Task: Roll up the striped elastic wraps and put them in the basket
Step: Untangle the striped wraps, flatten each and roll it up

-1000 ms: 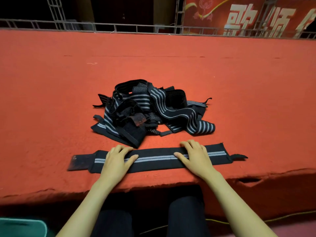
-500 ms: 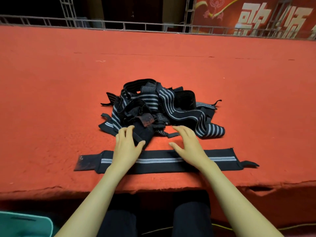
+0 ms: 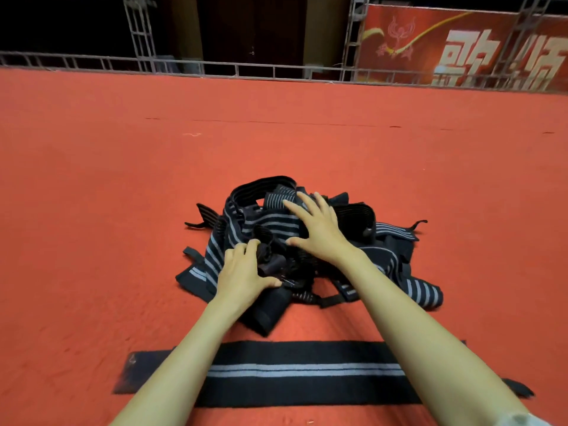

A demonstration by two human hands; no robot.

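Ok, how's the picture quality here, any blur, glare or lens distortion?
Head view: motion blur softens the left hand, right hand and the pile of wraps; the flat wrap looks clearer. Same view: wide-angle lens bows the far railing; the red carpet is evenly lit, no glare.

Arms outstretched, left hand bent, right hand splayed.

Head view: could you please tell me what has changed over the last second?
Both hands lifted off the flat black grey-striped elastic wrap and reached forward onto the tangled pile of striped wraps: right hand spread on top, left hand digging in. The flat wrap stayed put.
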